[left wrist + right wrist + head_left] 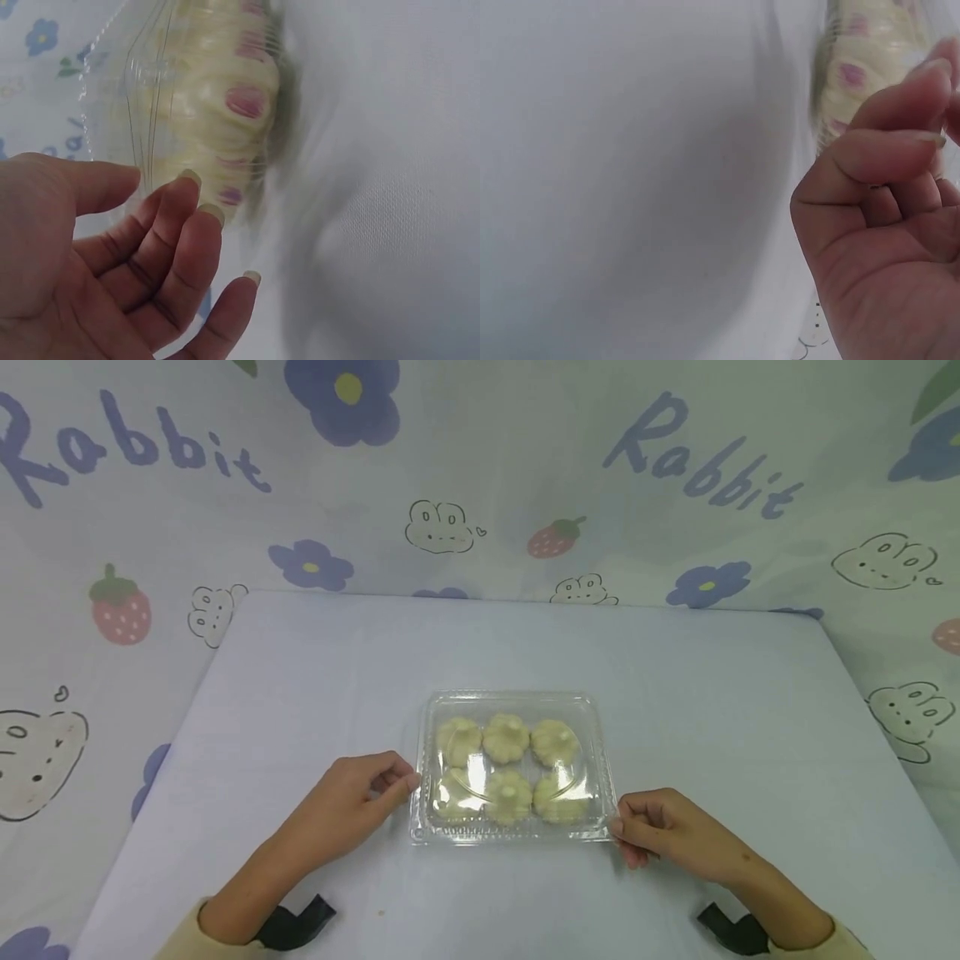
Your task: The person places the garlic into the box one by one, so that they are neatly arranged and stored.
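Note:
A clear plastic clamshell box (517,697) sits in the middle of the white table, its lid down. Inside are several pale yellow, ridged, flower-shaped pastries (506,739) in two rows. Pink and purple patches show on the pastries' sides (244,101) in the left wrist view. My left hand (356,797) holds the box's left edge between thumb and fingertips, the little finger standing apart. At the near right corner, my right hand (675,835) pinches the rim with its fingers curled. Whether the box rests fully on the table cannot be told.
The white tabletop (360,652) surrounds the box. A cloth printed with rabbits, flowers and strawberries (555,537) hangs behind the table and along its sides. Black straps (296,927) lie beneath both wrists, near the sleeve cuffs.

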Tool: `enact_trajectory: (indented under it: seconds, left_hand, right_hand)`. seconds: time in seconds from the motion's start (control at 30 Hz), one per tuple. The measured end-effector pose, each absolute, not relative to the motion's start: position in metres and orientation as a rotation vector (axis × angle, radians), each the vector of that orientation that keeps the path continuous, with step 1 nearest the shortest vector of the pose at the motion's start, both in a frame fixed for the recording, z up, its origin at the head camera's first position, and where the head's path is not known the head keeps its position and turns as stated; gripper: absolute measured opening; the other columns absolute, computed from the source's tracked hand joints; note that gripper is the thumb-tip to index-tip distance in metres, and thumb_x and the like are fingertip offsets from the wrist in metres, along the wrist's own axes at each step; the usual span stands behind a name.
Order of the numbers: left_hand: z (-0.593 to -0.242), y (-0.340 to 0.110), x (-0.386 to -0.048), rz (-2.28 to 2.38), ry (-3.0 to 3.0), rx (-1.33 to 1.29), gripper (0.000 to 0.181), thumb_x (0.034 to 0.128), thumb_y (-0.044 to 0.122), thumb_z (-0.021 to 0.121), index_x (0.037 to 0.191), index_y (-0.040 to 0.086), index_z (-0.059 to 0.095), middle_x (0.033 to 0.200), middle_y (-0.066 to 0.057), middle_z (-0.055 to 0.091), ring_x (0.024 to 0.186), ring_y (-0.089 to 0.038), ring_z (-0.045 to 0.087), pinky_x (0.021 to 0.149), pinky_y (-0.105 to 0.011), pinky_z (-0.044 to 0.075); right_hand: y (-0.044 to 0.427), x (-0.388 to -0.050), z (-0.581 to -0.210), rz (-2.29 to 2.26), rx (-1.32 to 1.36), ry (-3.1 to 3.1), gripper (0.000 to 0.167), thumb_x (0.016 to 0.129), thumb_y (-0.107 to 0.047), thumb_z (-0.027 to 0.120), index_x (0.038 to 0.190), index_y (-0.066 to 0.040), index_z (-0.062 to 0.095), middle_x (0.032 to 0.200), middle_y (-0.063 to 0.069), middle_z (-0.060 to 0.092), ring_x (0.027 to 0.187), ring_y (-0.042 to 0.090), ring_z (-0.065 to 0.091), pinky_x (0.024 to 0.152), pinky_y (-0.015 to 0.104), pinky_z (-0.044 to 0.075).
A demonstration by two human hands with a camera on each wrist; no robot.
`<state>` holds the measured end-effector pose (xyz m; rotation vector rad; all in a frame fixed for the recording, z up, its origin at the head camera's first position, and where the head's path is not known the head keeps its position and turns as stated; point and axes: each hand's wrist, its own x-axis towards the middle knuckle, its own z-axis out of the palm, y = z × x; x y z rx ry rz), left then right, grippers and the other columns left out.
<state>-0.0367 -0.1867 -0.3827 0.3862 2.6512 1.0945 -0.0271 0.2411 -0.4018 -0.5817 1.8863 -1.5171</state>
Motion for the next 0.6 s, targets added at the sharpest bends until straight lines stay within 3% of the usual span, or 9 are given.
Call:
enact_trajectory:
  seconds: [0.27, 0.43, 0.6]
  left_hand:
    - [-0.382, -0.185, -0.043, 1.093, 2.683, 0.403, 0.018, 0.1050, 0.030, 0.066, 0.107, 0.015, 0.074, 0.091, 0.012, 0.069, 0.088, -0.007, 0.064, 0.078, -0.032, 0.055]
    - [-0.381, -0.184, -0.049, 1.101, 2.685, 0.414, 0.026, 0.1056, 0.025, 0.065, 0.125, 0.009, 0.071, 0.097, 0.009, 0.069, 0.089, -0.008, 0.064, 0.079, -0.033, 0.055]
    - [-0.386, -0.183, -0.055, 1.146, 2.661, 0.450, 0.039, 0.1073, 0.018, 0.061, 0.144, 0.004, 0.060, 0.099, 0.004, 0.067, 0.084, -0.010, 0.060, 0.071, -0.029, 0.052]
  right_hand:
    - [0.238, -0.027, -0.401, -1.505, -0.533, 2.006, 0.027, 0.109, -0.009, 0.054, 0.083, -0.006, 0.060, 0.070, 0.012, 0.062, 0.059, 0.034, 0.047, 0.048, 0.033, 0.041]
    - [0.236, -0.032, -0.400, -1.458, -0.434, 2.094, 0.029, 0.111, -0.018, 0.055, 0.086, -0.004, 0.062, 0.073, 0.010, 0.064, 0.063, 0.025, 0.053, 0.055, 0.035, 0.046]
    - [0.235, -0.039, -0.401, -1.460, -0.360, 2.171, 0.031, 0.111, -0.023, 0.055, 0.089, -0.003, 0.063, 0.075, 0.009, 0.066, 0.066, 0.021, 0.056, 0.059, 0.034, 0.049]
